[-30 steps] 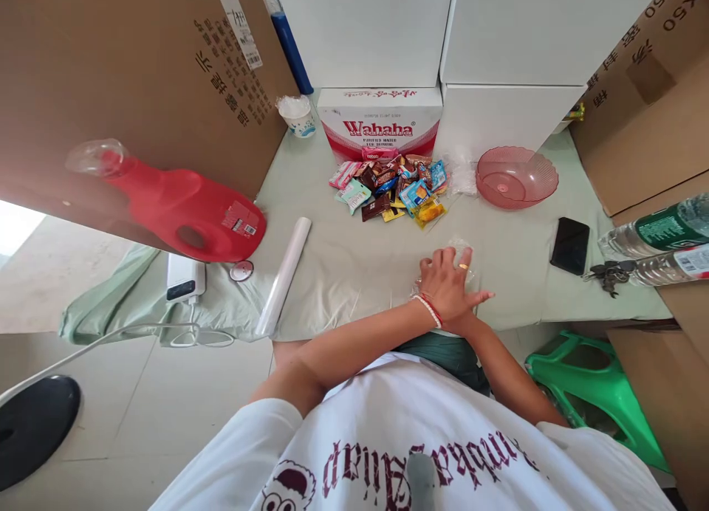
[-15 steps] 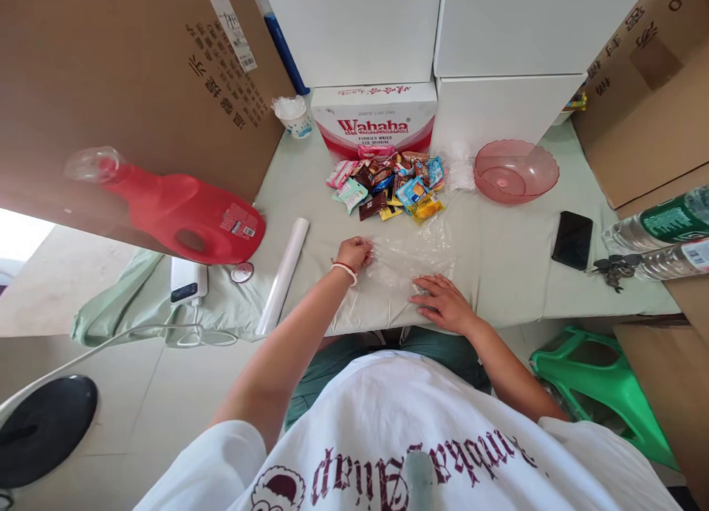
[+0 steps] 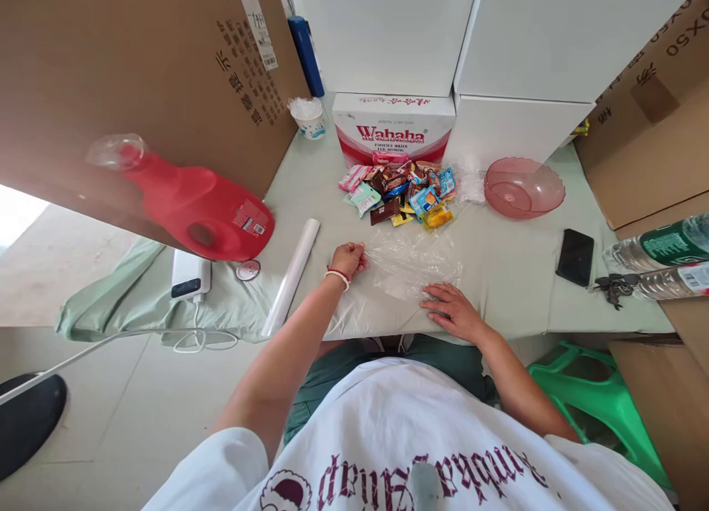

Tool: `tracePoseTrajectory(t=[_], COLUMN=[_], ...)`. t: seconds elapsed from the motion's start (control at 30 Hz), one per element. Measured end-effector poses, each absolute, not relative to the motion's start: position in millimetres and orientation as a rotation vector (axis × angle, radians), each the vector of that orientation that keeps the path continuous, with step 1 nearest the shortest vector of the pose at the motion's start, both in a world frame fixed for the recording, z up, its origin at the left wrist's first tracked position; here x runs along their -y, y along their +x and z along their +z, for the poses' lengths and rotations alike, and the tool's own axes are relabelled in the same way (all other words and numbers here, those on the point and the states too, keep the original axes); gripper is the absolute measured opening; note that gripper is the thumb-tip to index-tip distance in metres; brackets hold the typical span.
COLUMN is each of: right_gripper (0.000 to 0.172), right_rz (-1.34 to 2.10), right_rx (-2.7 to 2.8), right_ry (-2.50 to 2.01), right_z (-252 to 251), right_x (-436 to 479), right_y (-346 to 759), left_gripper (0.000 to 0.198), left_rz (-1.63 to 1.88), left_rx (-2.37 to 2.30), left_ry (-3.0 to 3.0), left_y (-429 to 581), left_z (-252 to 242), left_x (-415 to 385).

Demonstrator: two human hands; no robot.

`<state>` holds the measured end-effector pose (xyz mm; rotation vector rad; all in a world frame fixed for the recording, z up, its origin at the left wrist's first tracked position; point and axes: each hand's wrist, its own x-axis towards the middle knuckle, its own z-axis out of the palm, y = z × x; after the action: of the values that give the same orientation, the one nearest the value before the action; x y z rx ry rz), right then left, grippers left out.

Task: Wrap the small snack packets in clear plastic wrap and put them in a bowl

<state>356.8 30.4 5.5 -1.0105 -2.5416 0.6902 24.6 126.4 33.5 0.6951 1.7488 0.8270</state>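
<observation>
A clear plastic bag lies crumpled on the cloth-covered table in front of me. My left hand, with a bracelet at the wrist, is closed on the bag's left edge and pulls it into creases. At the bag's lower right, my right hand rests with its fingers stretched out, palm down over the edge. Just beyond the bag sits a pile of wrapped snacks in many colours.
Behind the snacks stands a Wahaba-style white and red carton. A pink bowl, a phone, keys and water bottles are on the right. Leftward are a white roll, a red jug and a paper cup.
My left hand has drawn the bag's edge slightly to the left, and creases now run across the film. The right hand stays flat at the lower right. The camera view has shifted a little.
</observation>
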Motion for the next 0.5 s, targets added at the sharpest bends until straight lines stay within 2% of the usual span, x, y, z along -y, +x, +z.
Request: tracePoseTrajectory(t=[0.17, 0.5], right_gripper=[0.033, 0.033], right_rz=[0.685, 0.678], right_rx=[2.525, 2.510], right_ry=[-1.016, -1.028], right_z=[2.8, 4.8], right_x=[-31.6, -35.3], right_y=[356.9, 353.6], left_gripper=[0.039, 0.020], left_rz=[0.794, 0.783], left_rx=[-1.753, -1.630], left_ry=[0.834, 0.850], left_y=[36.4, 31.7], left_z=[37.2, 41.9], left_x=[-126.9, -121.1])
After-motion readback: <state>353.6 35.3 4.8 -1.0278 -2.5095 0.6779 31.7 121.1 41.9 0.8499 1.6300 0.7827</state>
